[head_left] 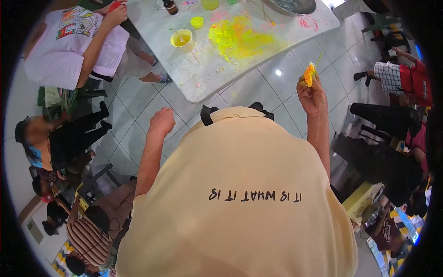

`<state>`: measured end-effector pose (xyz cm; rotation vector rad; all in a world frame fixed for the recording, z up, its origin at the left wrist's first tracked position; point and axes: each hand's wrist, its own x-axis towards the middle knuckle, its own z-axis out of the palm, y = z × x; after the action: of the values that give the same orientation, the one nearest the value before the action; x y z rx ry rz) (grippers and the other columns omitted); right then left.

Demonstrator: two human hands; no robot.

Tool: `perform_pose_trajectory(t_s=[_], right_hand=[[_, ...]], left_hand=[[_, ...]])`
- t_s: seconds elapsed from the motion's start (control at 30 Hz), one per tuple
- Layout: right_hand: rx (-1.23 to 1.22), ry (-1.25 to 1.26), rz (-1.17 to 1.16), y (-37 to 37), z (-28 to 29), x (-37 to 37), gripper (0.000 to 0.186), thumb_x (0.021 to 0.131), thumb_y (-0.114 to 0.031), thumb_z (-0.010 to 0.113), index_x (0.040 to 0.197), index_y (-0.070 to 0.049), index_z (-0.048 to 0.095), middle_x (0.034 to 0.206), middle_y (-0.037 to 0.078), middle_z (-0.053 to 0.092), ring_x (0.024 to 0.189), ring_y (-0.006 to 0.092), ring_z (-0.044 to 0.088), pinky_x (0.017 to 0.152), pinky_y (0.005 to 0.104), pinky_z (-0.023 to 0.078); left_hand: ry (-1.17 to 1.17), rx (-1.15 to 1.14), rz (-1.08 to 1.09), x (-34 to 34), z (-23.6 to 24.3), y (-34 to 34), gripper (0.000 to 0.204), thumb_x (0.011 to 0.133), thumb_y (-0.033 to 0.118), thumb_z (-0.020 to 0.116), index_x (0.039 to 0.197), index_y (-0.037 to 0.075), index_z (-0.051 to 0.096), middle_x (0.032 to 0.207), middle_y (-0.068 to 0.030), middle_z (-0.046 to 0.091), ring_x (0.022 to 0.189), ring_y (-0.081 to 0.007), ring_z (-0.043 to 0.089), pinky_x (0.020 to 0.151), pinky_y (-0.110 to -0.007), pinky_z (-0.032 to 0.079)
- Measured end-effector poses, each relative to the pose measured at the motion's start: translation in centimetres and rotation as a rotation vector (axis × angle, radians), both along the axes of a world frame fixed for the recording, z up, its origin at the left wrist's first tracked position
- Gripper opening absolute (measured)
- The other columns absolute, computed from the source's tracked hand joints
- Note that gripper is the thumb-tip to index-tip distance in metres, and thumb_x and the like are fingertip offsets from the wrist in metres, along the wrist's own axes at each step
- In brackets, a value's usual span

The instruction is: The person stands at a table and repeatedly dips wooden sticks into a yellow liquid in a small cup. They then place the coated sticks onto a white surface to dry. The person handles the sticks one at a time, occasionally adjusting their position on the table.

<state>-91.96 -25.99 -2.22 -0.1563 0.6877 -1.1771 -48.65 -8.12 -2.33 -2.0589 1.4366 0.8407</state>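
My right hand [312,94] is raised in front of my chest and pinches a small orange and yellow painted piece [309,74] with a thin stick end poking up from it. My left hand [162,122] hangs to the left in a loose fist with nothing in it. Ahead of both hands stands a white table [203,78] smeared with a big yellow paint patch [237,39]. A yellow cup [182,39] with a stick in it sits on the table, closer to my left hand. My pale yellow shirt fills the lower middle of the view.
A person in a white printed shirt [69,44] leans at the table's left end. More people sit on the tiled floor [138,115] at the left and right. A yellow lid [197,21], a dark bottle [170,6] and a metal bowl [293,5] stand at the table's far side.
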Motion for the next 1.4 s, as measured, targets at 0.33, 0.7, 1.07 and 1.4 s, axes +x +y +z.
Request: perform_pose_trajectory(t_s=[0.33, 0.7, 1.07, 1.4], right_hand=[[0.056, -0.001, 0.028, 0.2, -0.5, 1.5, 0.034, 0.090, -0.006, 0.063, 0.123, -0.003, 0.055, 0.100, 0.008, 0.063, 0.085, 0.0193, 0.061, 0.076, 0.0290, 0.054], [0.086, 0.061, 0.031, 3.5, -1.4, 4.1, 0.036, 0.090, -0.008, 0.061, 0.125, -0.003, 0.053, 0.104, 0.008, 0.063, 0.088, 0.0190, 0.062, 0.074, 0.0274, 0.055], [0.212, 0.058, -0.054, 9.6, -3.6, 3.4, 0.033, 0.092, -0.004, 0.059, 0.124, -0.002, 0.054, 0.101, 0.008, 0.064, 0.086, 0.0180, 0.062, 0.073, 0.0256, 0.054], [0.216, 0.079, -0.044, 7.8, -3.5, 2.7, 0.035, 0.091, -0.002, 0.060, 0.125, -0.001, 0.053, 0.103, 0.010, 0.063, 0.087, 0.0189, 0.061, 0.074, 0.0248, 0.053]], left_hand=[[-0.021, -0.036, 0.006, 2.5, -1.5, 1.5, 0.028, 0.083, 0.016, 0.064, 0.108, 0.005, 0.056, 0.118, -0.0128, 0.055, 0.113, -0.0333, 0.054, 0.093, -0.047, 0.046], [0.027, -0.133, -0.050, 1.8, 0.9, -2.2, 0.032, 0.082, 0.009, 0.060, 0.112, 0.004, 0.050, 0.127, -0.0119, 0.047, 0.111, -0.0331, 0.054, 0.091, -0.048, 0.046], [0.039, -0.099, -0.219, 2.2, -1.5, -4.4, 0.022, 0.082, 0.001, 0.052, 0.101, 0.003, 0.063, 0.113, -0.0160, 0.057, 0.102, -0.0322, 0.059, 0.085, -0.048, 0.049], [0.031, 0.058, -0.157, 0.0, 0.3, -4.4, 0.022, 0.082, 0.016, 0.060, 0.100, 0.005, 0.068, 0.106, -0.0155, 0.062, 0.103, -0.0328, 0.060, 0.086, -0.046, 0.049]])
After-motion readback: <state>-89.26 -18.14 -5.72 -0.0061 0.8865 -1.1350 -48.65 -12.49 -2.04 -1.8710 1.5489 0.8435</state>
